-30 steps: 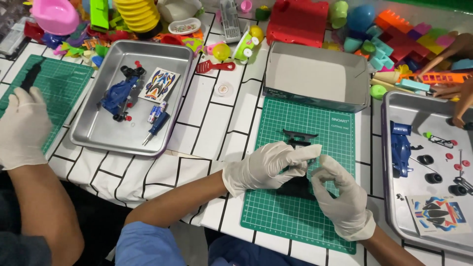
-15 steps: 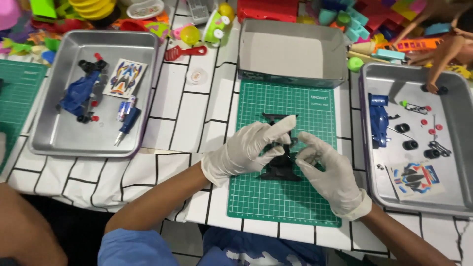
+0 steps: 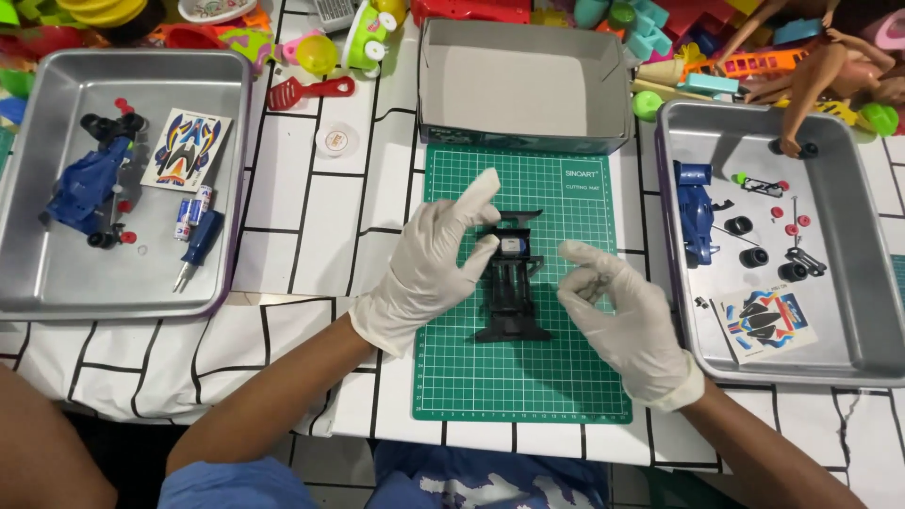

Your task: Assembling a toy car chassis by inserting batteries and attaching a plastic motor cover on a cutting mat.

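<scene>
Head view, frame centre: black toy car chassis (image 3: 512, 275) now flat on green cutting mat (image 3: 528, 377), released. Left hand (image 3: 429, 269) open beside it, touching; right hand (image 3: 617, 316) pinching small dark part (image 3: 583, 280), just apart.

Both gloved hands now sit apart from the black toy car chassis (image 3: 512, 278), which lies uncovered on the green cutting mat (image 3: 471, 377); earlier they closed over it together. The left hand (image 3: 429, 269) opens beside it, while the right hand (image 3: 617, 306) pinches a small dark part.
</scene>
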